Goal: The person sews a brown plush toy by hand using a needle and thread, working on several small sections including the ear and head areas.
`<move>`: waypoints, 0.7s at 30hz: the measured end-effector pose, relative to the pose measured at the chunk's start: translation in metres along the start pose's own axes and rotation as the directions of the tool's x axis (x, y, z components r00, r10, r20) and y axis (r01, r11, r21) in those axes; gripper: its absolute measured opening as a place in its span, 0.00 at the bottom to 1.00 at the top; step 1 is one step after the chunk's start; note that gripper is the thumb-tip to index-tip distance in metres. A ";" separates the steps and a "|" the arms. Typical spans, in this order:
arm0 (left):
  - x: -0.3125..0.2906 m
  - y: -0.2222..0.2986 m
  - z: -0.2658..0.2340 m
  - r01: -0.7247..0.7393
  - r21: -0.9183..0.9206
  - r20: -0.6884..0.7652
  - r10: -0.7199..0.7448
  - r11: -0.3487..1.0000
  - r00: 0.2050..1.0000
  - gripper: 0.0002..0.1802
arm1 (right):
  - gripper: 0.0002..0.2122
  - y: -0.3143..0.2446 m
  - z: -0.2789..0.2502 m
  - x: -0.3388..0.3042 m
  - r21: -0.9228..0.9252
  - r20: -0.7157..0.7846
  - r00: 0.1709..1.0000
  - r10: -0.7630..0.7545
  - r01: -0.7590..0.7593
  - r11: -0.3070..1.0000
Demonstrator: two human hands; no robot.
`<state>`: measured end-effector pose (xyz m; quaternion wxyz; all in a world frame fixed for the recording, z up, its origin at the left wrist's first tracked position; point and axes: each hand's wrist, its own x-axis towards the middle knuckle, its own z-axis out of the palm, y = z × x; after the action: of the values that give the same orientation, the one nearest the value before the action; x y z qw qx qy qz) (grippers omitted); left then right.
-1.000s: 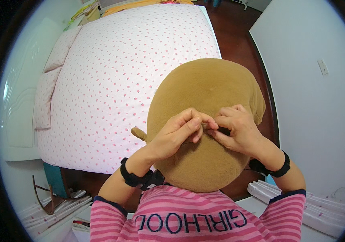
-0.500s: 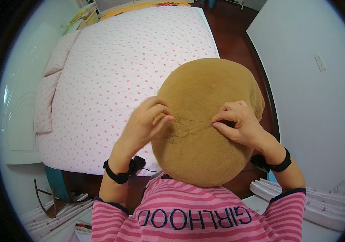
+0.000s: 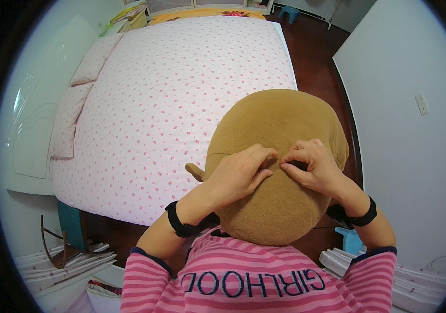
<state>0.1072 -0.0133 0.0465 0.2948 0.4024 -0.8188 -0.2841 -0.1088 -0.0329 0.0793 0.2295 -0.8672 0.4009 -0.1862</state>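
Note:
A large tan plush cushion point(image 3: 280, 117) rests against my front, its fuzzy surface facing up. A small stub of the same fabric point(image 3: 195, 172) sticks out at its left side. My left hand point(image 3: 244, 169) lies over the cushion's middle with its fingers curled in; what its fingertips hold, if anything, is hidden. Close beside it, my right hand point(image 3: 311, 164) pinches thumb and index finger together at the plush. The thin dark thread seen earlier in that pinch is too fine to make out now. A small gap separates the two hands.
Beyond and left of the cushion spreads a bed point(image 3: 181, 94) with a pink-dotted sheet and pillows point(image 3: 97, 57). A white wall point(image 3: 405, 130) stands at the right. A blue stool point(image 3: 289, 14) is at the far end. White folded material point(image 3: 332, 258) lies low on the right.
My left hand has moved right and slightly down, close to my right hand. The loose thread stretched between the hands no longer shows. The cushion has shifted slightly right, and the stub has come into view.

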 end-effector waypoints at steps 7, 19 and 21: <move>0.002 -0.019 -0.021 0.020 -0.112 0.031 -0.017 0.993 0.999 0.08 | 0.05 0.001 -0.008 0.010 -0.020 0.037 0.999 0.027 -0.027 0.999; 0.015 -0.023 0.025 0.253 -0.935 0.253 -0.033 0.250 0.967 0.12 | 0.08 -0.002 -0.003 0.006 -0.037 0.073 0.996 0.050 -0.047 0.998; 0.015 -0.014 0.022 0.224 -0.906 0.224 -0.044 0.358 0.974 0.11 | 0.07 -0.002 -0.003 0.003 -0.058 0.079 0.995 0.060 -0.056 0.997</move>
<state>0.0909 -0.0276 0.0262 0.3782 0.2088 -0.5031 -0.7485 -0.1068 -0.0346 0.0833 0.2265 -0.8681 0.4212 -0.1328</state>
